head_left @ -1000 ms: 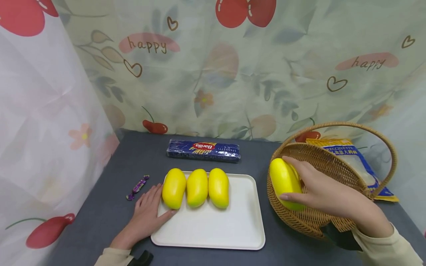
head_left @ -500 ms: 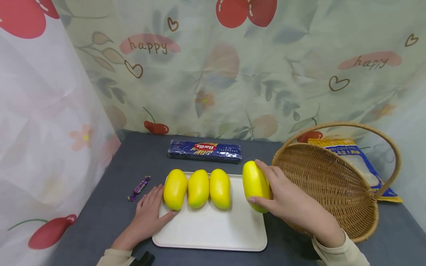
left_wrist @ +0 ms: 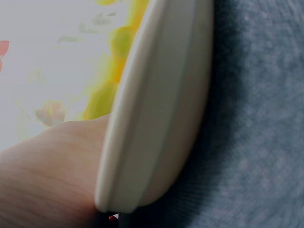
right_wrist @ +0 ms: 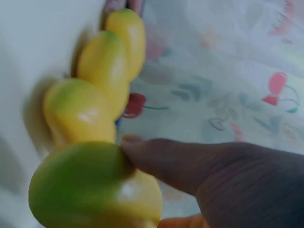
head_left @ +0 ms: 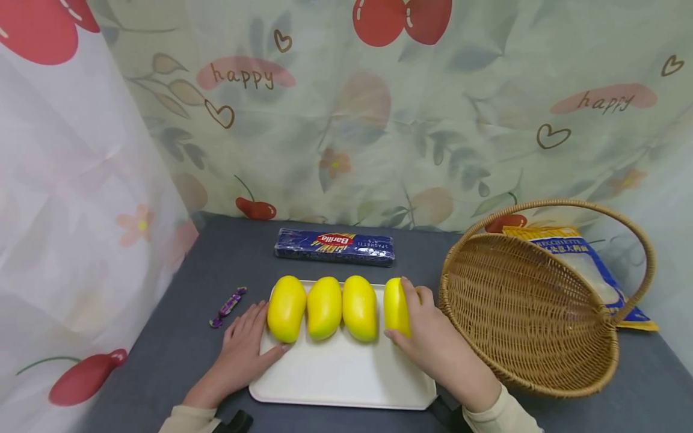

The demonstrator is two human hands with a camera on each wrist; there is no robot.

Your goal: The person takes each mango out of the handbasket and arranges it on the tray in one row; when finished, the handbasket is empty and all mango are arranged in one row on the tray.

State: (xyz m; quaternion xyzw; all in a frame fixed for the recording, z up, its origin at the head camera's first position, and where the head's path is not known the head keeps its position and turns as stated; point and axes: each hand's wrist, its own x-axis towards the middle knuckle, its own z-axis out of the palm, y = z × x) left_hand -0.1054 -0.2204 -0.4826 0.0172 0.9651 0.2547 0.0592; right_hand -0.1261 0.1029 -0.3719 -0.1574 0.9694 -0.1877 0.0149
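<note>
Three yellow mangoes, the left one, the middle one and the right one, lie side by side along the far part of a white tray. My right hand grips another mango at the tray's right end, a small gap from the row. In the right wrist view my thumb presses on this mango's greenish-yellow skin. My left hand rests at the tray's left edge, fingers extended beside the leftmost mango, thumb over the rim. The left wrist view shows the tray's side wall close up.
A wicker basket with a tall handle stands tilted at the right, a blue and yellow pasta bag behind it. Behind the tray lies a blue spaghetti box. A purple wrapped candy is left of the tray.
My right hand has carried its mango left, out of the basket and down to the tray's right end. My left hand has stayed at the tray's left edge.
</note>
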